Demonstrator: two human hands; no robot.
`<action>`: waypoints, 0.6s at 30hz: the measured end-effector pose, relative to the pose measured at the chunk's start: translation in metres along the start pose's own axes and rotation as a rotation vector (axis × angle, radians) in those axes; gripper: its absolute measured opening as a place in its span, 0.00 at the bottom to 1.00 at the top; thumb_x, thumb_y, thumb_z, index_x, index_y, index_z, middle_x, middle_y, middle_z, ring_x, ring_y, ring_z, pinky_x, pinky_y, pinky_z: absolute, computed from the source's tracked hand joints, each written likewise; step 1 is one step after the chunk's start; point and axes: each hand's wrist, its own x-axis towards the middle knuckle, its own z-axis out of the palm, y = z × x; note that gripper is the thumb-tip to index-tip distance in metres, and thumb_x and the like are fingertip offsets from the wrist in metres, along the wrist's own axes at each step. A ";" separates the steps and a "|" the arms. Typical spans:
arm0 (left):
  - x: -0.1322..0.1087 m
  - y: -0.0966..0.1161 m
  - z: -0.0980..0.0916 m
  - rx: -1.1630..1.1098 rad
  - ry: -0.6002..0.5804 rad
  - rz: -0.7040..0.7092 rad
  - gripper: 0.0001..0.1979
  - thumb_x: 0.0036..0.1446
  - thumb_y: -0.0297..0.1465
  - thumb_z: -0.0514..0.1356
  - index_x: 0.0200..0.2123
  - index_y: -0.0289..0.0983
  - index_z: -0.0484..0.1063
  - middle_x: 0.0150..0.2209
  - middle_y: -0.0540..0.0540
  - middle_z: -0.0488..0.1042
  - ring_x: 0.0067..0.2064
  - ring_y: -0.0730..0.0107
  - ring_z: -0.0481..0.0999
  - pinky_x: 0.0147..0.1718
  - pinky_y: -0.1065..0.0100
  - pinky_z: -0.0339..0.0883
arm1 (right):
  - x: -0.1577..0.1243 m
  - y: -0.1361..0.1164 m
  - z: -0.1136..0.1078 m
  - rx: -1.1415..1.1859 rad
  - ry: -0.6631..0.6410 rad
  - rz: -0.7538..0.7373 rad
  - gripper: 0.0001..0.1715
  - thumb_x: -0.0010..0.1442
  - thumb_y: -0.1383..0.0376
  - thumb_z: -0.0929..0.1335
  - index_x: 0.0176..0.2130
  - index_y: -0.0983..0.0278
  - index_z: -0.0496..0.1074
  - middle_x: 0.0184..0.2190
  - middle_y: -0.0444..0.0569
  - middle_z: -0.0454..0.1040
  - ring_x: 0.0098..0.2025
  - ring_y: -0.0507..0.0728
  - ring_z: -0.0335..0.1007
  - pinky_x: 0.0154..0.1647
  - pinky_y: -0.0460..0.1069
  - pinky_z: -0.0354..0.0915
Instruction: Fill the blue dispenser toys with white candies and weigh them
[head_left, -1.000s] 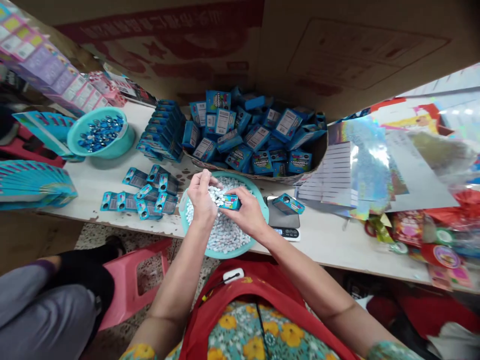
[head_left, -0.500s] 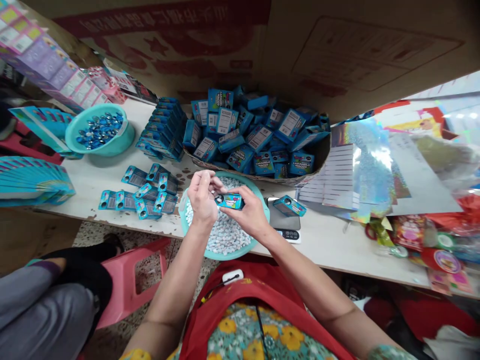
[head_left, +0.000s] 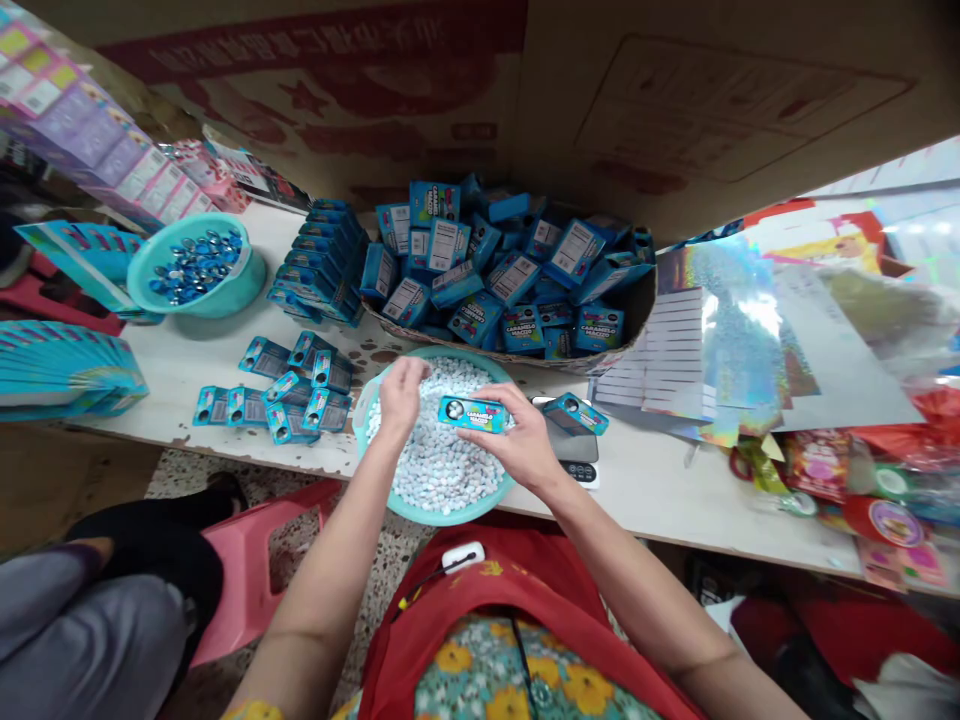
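Observation:
My right hand [head_left: 517,445] grips a small blue candy box [head_left: 472,414] flat above a teal basin [head_left: 375,475] filled with small white candies [head_left: 439,465]. My left hand [head_left: 401,395] hovers over the left side of the candies with its fingers curled together; whether it holds any candies is hidden. Just right of the basin, another small blue box [head_left: 576,411] lies on a small digital scale [head_left: 574,455].
A basket [head_left: 637,300] piled with blue boxes stands behind the basin, with a stack of blue boxes [head_left: 319,262] beside it. Several small boxes [head_left: 289,385] lie at the left, near a teal bowl [head_left: 225,295] of blue glass pebbles. Shiny sheets [head_left: 739,335] lie right. A pink stool [head_left: 259,560] and another person's leg [head_left: 82,630] are lower left.
My right hand has turned the blue box face up and shifted it slightly right. My left hand has come off the box and dropped toward the candies.

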 end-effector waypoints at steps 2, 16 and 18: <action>0.000 -0.030 0.007 0.323 -0.189 0.104 0.14 0.60 0.40 0.53 0.36 0.36 0.73 0.41 0.40 0.74 0.46 0.60 0.72 0.49 0.59 0.63 | -0.006 0.002 -0.006 -0.006 -0.021 -0.009 0.21 0.47 0.59 0.76 0.41 0.59 0.72 0.40 0.46 0.71 0.44 0.55 0.68 0.48 0.51 0.65; -0.014 -0.040 0.021 0.852 -0.256 0.067 0.14 0.61 0.40 0.51 0.38 0.38 0.72 0.36 0.42 0.74 0.36 0.60 0.72 0.35 0.65 0.61 | -0.011 0.020 -0.016 -0.121 0.097 0.097 0.21 0.48 0.57 0.75 0.41 0.61 0.72 0.38 0.46 0.72 0.42 0.55 0.69 0.45 0.51 0.65; -0.012 -0.043 0.018 0.646 -0.109 -0.006 0.12 0.58 0.40 0.55 0.32 0.37 0.72 0.29 0.44 0.72 0.33 0.64 0.71 0.34 0.66 0.61 | -0.012 0.018 -0.016 -0.151 0.092 0.080 0.20 0.49 0.58 0.75 0.41 0.61 0.72 0.39 0.47 0.72 0.42 0.56 0.69 0.45 0.51 0.65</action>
